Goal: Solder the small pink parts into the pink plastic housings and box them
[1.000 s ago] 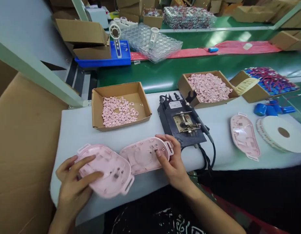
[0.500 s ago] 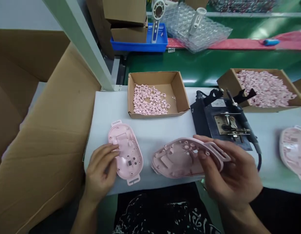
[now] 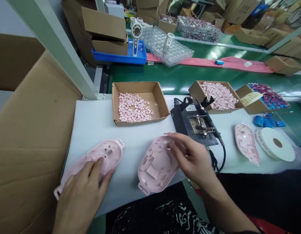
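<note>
My left hand [image 3: 83, 193] lies flat across a pink moulded plastic housing shell [image 3: 108, 154], which sits diagonally on the white bench near its front edge. Its lower tab pokes out beyond my fingers. A second pink shell [image 3: 155, 167] lies lengthwise to the right, with its inner ribs facing up. My right hand [image 3: 191, 159] is blurred, and its fingers reach over the far part of that shell. I cannot tell whether they grip it.
A cardboard tray [image 3: 116, 100] of small pink parts and a black soldering station [image 3: 194, 122] stand behind the shells. Further right are a box of pink parts [image 3: 195, 91], a third pink shell [image 3: 246, 143], a white tape roll [image 3: 274, 144] and blue cylinders [image 3: 266, 122].
The left-hand shell has swung from lengthwise to diagonal. The right-hand shell, lifted earlier, now lies on the bench, turned lengthwise. The view has shifted, showing more of the far belt.
</note>
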The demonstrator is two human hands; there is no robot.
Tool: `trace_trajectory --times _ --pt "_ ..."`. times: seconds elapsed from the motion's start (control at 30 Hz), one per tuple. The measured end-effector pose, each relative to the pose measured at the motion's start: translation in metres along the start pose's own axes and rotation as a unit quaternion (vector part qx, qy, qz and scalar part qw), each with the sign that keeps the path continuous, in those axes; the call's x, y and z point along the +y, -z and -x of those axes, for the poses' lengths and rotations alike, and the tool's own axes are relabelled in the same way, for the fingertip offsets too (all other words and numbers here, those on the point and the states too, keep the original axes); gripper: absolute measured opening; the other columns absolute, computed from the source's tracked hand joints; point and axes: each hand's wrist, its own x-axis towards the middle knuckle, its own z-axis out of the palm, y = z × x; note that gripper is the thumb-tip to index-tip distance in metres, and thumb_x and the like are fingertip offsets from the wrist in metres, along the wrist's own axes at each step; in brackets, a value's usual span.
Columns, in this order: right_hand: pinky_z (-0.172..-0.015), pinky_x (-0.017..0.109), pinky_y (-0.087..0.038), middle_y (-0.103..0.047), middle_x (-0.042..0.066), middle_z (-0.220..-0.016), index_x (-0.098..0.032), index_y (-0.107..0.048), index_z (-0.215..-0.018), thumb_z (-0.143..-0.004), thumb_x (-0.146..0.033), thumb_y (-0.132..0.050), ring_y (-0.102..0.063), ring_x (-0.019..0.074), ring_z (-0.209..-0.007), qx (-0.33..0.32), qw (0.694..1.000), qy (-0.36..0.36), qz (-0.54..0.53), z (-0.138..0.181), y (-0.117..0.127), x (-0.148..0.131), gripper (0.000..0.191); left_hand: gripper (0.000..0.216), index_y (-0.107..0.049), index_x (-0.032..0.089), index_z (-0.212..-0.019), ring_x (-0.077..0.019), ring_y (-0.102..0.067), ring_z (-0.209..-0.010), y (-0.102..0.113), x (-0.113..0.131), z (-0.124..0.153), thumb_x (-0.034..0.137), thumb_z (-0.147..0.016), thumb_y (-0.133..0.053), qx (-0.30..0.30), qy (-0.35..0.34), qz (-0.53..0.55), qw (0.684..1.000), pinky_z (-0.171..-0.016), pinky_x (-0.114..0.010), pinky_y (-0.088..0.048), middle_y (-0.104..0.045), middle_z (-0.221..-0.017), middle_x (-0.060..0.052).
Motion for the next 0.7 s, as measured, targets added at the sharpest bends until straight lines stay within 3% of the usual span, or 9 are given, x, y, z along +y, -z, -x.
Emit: trace_trajectory --times 0.1,0.2,0.3,0.4,0.5,0.57,0.7 --pt "-0.091 0.036 -0.062 -0.069 0.006 -0.126 -0.026 -0.062 -0.126 -0.101 -0.020 -0.052 -0.071 0.0207 -0.107 -0.076 0.994 0.030 0.077 -0.013 -0.032 0.002 0.027 0.039 -0.064 0.020 -0.132 -0.0235 -0.065 -0.068 -0.007 0.026 -0.005 0.041 -0.101 -0.051 0.009 0.021 0.042 0.999 -0.060 -0.035 -0.044 -0.074 -0.100 -0.009" --pt "-0.078 0.041 -0.063 -0.060 0.014 -0.136 -0.022 -0.062 -0.127 -0.101 -0.025 -0.052 -0.070 0.0253 -0.098 -0.091 0.979 0.024 0.181 -0.027 -0.050 -0.004 0.027 0.041 -0.057 0.018 -0.137 -0.0193 -0.068 -0.069 -0.011 0.048 -0.008 0.039 -0.103 -0.049 0.031 0.029 0.084 0.996 -0.056 -0.031 -0.047 -0.074 -0.108 -0.008" --pt "-0.077 0.042 -0.060 -0.057 0.017 -0.139 -0.018 -0.061 -0.126 -0.101 -0.029 -0.054 -0.066 0.0297 -0.105 -0.070 0.966 0.058 0.242 -0.039 -0.038 -0.019 0.028 0.041 -0.054 0.013 -0.137 -0.0229 -0.071 -0.095 -0.013 0.054 -0.011 0.036 -0.104 -0.050 0.069 -0.008 0.140 0.988 -0.075 -0.032 -0.055 -0.071 -0.117 -0.012" --pt "-0.075 0.036 -0.055 -0.066 0.012 -0.119 -0.017 -0.063 -0.120 -0.104 -0.027 -0.047 -0.065 0.0253 -0.100 -0.059 0.951 0.098 0.287 -0.065 -0.016 -0.034 0.024 0.037 -0.056 0.013 -0.134 -0.0265 -0.067 -0.101 -0.015 0.050 -0.015 0.032 -0.103 -0.052 0.052 -0.065 0.167 0.982 -0.084 -0.040 -0.054 -0.067 -0.116 -0.013" --pt "-0.065 0.033 -0.046 -0.067 0.009 -0.095 -0.016 -0.068 -0.107 -0.104 -0.019 -0.043 -0.064 0.0219 -0.084 -0.163 0.915 0.097 0.355 -0.116 -0.014 -0.036 0.026 0.034 -0.058 0.015 -0.132 -0.0250 -0.065 -0.092 -0.017 0.046 -0.020 0.028 -0.101 -0.054 0.014 -0.094 0.171 0.981 -0.079 -0.042 -0.053 -0.066 -0.110 -0.011" --pt "-0.063 0.031 -0.042 -0.066 0.008 -0.090 -0.016 -0.073 -0.098 -0.099 -0.012 -0.050 -0.062 0.0200 -0.078 -0.235 0.891 0.119 0.369 -0.154 -0.025 -0.027 0.023 0.037 -0.056 0.015 -0.135 -0.0246 -0.064 -0.089 -0.015 0.044 -0.024 0.027 -0.100 -0.055 0.000 -0.108 0.170 0.980 -0.076 -0.042 -0.052 -0.065 -0.109 -0.010" --pt "-0.071 0.029 -0.044 -0.066 0.006 -0.115 -0.029 -0.075 -0.115 -0.093 -0.007 -0.059 -0.061 0.0215 -0.100 -0.320 0.855 0.202 0.354 -0.203 -0.054 -0.005 0.035 0.040 -0.054 0.017 -0.140 -0.0239 -0.063 -0.093 -0.006 0.039 -0.028 0.023 -0.100 -0.053 0.000 -0.135 0.179 0.975 -0.079 -0.041 -0.048 -0.067 -0.111 -0.008"
